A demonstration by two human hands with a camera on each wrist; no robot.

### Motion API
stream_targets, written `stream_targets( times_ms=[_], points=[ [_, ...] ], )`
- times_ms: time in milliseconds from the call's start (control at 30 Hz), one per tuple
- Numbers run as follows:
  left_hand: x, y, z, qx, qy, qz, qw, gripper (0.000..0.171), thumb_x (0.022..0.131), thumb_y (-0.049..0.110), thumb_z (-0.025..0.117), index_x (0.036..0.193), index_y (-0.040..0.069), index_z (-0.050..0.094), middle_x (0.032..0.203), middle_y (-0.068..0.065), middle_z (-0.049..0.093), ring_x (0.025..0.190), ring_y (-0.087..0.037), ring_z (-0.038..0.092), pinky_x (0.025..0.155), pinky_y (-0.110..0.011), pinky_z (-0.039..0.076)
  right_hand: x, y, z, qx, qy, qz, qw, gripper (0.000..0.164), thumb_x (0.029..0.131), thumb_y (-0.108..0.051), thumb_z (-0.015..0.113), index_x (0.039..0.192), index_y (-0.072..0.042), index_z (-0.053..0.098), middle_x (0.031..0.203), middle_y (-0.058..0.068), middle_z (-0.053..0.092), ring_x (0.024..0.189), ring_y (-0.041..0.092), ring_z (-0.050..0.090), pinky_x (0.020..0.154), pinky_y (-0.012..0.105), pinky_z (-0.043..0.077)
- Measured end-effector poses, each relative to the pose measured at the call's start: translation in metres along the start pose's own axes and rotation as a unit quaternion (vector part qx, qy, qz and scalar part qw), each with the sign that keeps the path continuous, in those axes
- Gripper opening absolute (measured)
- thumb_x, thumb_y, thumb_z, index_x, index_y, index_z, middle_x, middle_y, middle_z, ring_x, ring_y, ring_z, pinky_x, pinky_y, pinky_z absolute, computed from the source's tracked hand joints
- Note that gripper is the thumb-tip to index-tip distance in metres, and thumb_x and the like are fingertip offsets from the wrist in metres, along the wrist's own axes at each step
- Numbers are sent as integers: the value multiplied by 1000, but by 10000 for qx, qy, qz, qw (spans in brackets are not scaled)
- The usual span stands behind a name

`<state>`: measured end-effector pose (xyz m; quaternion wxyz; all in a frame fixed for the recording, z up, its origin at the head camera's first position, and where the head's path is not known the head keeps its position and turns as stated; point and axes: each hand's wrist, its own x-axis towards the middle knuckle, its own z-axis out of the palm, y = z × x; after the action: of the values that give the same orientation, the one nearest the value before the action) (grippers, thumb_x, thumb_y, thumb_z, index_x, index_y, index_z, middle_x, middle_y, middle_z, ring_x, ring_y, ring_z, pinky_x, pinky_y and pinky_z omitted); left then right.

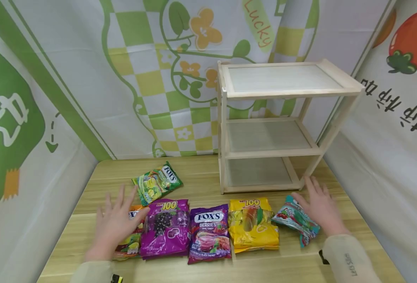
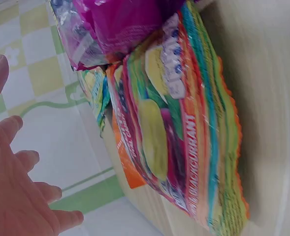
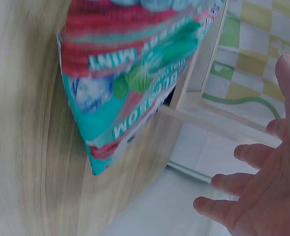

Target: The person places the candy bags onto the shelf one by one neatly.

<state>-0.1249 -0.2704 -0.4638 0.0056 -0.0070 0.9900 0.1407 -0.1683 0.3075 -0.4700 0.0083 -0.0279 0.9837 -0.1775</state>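
Note:
My left hand [image 1: 115, 224] is held with fingers spread above an orange candy bag [image 1: 135, 239], hiding part of it; the left wrist view shows a gap between the fingers and that bag [image 2: 159, 123]. Beside it lie a purple blackberry candy bag [image 1: 166, 230], a violet Fox's Berries bag [image 1: 209, 236] and a yellow candy bag [image 1: 253, 226]. Behind them a green Fox's bag [image 1: 157, 182] lies tilted. On the right, my right hand [image 1: 323, 208] spreads its fingers next to a teal mint candy bag [image 1: 294, 218]. Neither hand holds anything.
A three-tier pale wooden shelf [image 1: 272, 154] stands at the back right of the wooden table [image 1: 201, 177], its front right leg close to my right fingertips. Printed cloth walls [image 1: 180, 129] enclose the table at the back and both sides.

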Motion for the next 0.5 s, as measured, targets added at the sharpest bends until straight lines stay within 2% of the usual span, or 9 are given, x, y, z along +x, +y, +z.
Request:
stream_targets(
  times_ms=[267,500],
  points=[
    [-4,-10,1,-28,-114,-38,9999,88,99,71,41,166,26,4,168,-25,-1,142,-70,1,107,-85,2,3,14,-15,122,-1,135,9998,92,106,-60,38,162,-4,-7,161,39,6,134,74,16,105,83,20],
    [4,-18,-2,43,-294,-75,9995,92,98,75,36,166,20,6,167,-28,0,139,-72,6,105,-87,10,8,24,-32,483,-61,398,9980,95,105,-63,34,160,-3,-17,159,42,5,134,72,18,104,83,22]
  ],
)
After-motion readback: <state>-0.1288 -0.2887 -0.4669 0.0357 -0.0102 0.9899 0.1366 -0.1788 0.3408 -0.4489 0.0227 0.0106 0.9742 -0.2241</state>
